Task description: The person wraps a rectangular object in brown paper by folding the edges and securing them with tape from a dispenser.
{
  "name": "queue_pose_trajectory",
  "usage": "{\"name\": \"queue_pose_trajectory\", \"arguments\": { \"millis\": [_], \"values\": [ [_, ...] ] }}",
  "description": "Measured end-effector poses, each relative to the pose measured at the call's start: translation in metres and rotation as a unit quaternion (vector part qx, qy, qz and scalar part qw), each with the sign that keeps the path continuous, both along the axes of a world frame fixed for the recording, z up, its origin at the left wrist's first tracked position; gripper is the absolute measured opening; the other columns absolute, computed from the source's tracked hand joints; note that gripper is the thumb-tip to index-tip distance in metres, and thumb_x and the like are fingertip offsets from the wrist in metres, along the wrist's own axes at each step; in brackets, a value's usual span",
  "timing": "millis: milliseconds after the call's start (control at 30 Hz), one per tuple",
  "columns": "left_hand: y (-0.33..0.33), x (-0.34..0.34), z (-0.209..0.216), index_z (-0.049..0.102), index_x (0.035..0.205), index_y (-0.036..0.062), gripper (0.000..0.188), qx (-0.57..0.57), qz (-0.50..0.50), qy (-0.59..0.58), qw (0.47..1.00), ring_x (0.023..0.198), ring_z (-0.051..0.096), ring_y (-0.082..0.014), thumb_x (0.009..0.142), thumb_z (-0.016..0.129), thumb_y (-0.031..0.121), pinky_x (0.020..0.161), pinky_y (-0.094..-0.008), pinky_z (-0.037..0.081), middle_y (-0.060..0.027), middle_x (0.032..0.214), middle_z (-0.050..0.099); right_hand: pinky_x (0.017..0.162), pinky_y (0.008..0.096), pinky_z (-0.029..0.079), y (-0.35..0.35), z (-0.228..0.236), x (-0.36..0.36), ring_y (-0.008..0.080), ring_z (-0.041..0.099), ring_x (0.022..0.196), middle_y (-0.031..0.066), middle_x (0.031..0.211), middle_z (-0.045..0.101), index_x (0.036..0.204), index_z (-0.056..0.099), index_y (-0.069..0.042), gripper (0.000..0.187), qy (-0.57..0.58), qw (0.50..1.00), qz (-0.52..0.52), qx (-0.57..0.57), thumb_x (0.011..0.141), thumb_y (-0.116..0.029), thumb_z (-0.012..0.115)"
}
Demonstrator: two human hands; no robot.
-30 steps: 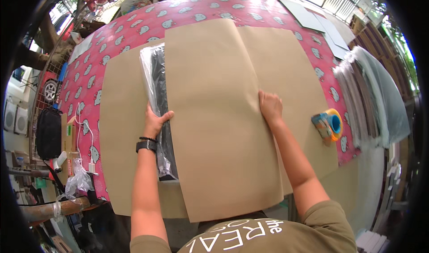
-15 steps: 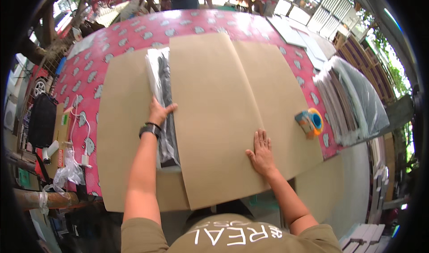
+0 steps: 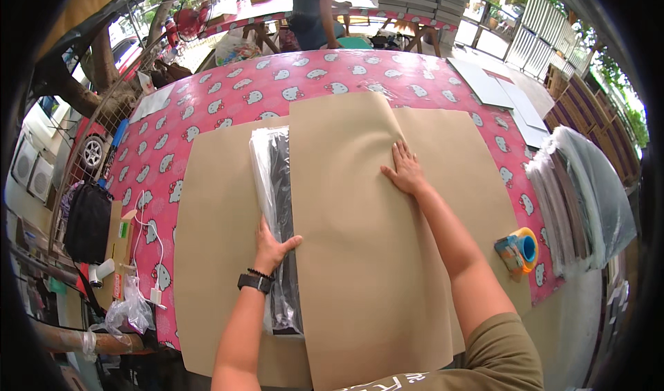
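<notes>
On brown paper (image 3: pixel 353 253): two hands (image 3: pixel 408 175) (image 3: pixel 274 249), seemingly one plastic-wrapped pack (image 3: pixel 277 177).

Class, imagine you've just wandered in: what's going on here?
A person at a pink-covered table is handling brown paper and a plastic-wrapped dark bundle. The right hand lies flat on a brown paper flap that covers part of the bundle. The left hand rests against the bundle, its thumb at the flap's left edge. A tape dispenser sits off to the right.
</notes>
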State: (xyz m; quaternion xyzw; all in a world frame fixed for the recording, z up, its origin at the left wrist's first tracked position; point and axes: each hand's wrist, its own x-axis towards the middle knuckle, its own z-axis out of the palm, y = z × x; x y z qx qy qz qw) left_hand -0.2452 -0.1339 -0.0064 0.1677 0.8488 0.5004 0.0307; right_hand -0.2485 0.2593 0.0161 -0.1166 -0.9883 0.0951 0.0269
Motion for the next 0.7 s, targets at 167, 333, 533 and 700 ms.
{"name": "queue_pose_trajectory", "arguments": {
  "millis": [167,333,533,700],
  "values": [
    [0.007,0.002,0.014,0.018,0.131,-0.0109,0.116,0.0,-0.009,-0.023,1.0,0.126,0.027,-0.0369,0.054,0.078,0.051,0.104,-0.0412,0.023,-0.0289,0.133,0.028,0.109,0.0362,0.012,0.045,0.003,-0.069,0.0237,0.007,0.136,0.0122,0.146,0.011,0.138,0.016,-0.001,0.079,0.009,0.999,0.011,-0.033,0.085,-0.056,0.036],
    [0.006,-0.001,0.01,0.019,0.132,-0.008,0.112,0.016,-0.021,0.001,1.0,0.126,0.028,-0.0347,0.056,0.079,0.046,0.104,-0.0401,0.023,-0.026,0.134,0.029,0.109,0.0352,0.013,0.039,-0.002,-0.054,0.0249,0.009,0.135,0.0132,0.145,0.013,0.138,0.018,0.0,0.074,0.022,0.999,0.03,-0.008,0.087,-0.052,0.036],
    [0.011,-0.002,0.011,0.021,0.132,-0.0068,0.109,0.028,-0.037,0.011,0.999,0.123,0.031,-0.0348,0.055,0.08,0.043,0.104,-0.0391,0.025,-0.0249,0.131,0.034,0.107,0.0449,0.013,-0.022,0.01,0.15,0.0287,0.007,0.135,0.0152,0.145,0.012,0.137,0.017,0.001,0.073,-0.012,0.992,0.124,-0.011,0.086,-0.046,0.04],
    [0.0,-0.008,-0.003,0.018,0.132,-0.0078,0.113,0.021,-0.024,0.013,0.999,0.125,0.029,-0.0356,0.053,0.08,0.044,0.104,-0.04,0.024,-0.0266,0.133,0.029,0.108,0.0418,0.01,-0.07,0.012,0.296,0.03,0.002,0.136,0.0157,0.146,0.007,0.138,0.015,0.001,0.068,-0.043,0.983,0.161,-0.074,0.088,-0.037,0.042]
  ]
}}
